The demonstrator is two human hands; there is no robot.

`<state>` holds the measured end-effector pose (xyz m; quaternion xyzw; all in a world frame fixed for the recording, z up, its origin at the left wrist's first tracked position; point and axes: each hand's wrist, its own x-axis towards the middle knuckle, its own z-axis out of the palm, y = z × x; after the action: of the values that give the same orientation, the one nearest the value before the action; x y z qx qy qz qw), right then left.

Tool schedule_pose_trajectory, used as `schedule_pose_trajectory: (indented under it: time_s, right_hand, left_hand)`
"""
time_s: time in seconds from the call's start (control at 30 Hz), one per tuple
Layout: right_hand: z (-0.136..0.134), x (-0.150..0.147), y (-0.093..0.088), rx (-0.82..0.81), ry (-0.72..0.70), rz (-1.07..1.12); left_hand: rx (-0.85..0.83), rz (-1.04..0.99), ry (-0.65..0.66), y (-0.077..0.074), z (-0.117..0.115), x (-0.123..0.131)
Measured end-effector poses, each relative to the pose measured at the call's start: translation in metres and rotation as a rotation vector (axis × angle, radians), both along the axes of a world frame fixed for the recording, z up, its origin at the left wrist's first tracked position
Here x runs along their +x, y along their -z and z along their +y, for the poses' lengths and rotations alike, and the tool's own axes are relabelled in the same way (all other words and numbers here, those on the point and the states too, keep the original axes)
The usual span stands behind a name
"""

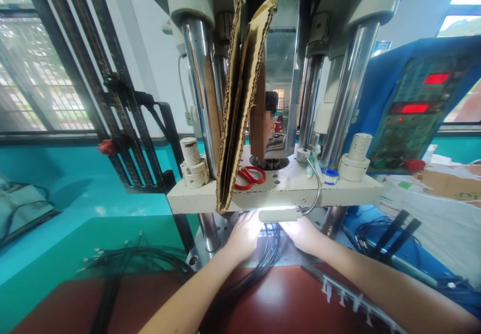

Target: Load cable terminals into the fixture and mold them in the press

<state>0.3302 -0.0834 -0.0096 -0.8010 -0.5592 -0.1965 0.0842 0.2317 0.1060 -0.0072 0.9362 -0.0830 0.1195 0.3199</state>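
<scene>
Both my hands reach in under the cream plate [203, 199] of a press, at its lower work area. My left hand [245, 234] lies left of a bundle of black cables [271, 247], and my right hand [300, 232] lies to its right. The cables run from between the hands down toward the red-brown tabletop [268, 299]. A small white lamp [278, 216] shines over the hands. Its glare and the plate's edge hide most of the fingers, so what they hold cannot be made out.
Folded cardboard [240, 103] leans against the plate, beside red-handled scissors [251, 177] and a blue tape roll [330, 175]. More black cables [143, 256] lie at left. A rail with white moulded pieces [349, 294] sits at right. A blue control box [413, 103] stands behind.
</scene>
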Motion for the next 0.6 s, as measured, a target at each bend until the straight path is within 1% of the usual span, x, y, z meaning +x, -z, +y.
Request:
schedule_pose_trajectory:
  time_s: [0.07, 0.1, 0.17, 0.23, 0.33, 0.43, 0.5, 0.6]
  right_hand:
    - [-0.001, -0.001, 0.009, -0.005, 0.02, -0.036]
    - [-0.001, 0.0, 0.012, -0.001, 0.041, -0.043]
    - [-0.001, 0.005, 0.015, -0.003, 0.074, -0.025]
    - [-0.002, 0.008, 0.017, -0.028, 0.088, 0.007]
    - [-0.003, 0.009, 0.019, -0.066, 0.092, 0.052]
    - [-0.005, 0.006, 0.021, -0.07, 0.1, 0.058]
    - [-0.006, 0.003, 0.02, -0.08, 0.106, 0.042]
    - [-0.006, 0.0, 0.013, -0.111, 0.141, 0.021]
  left_hand:
    - [0.151, -0.03, 0.156, -0.003, 0.006, 0.003]
    - [0.235, -0.044, 0.202, -0.003, 0.01, 0.005]
    - [0.389, -0.059, 0.228, 0.0, 0.02, 0.006]
    - [0.479, -0.05, 0.222, 0.004, 0.031, 0.004]
    - [0.514, -0.051, 0.203, 0.012, 0.04, 0.001]
    - [0.492, -0.092, 0.148, 0.017, 0.035, 0.0]
    - [0.476, -0.122, 0.099, 0.016, 0.026, 0.002]
    - [0.47, -0.138, 0.059, 0.008, 0.015, 0.007]
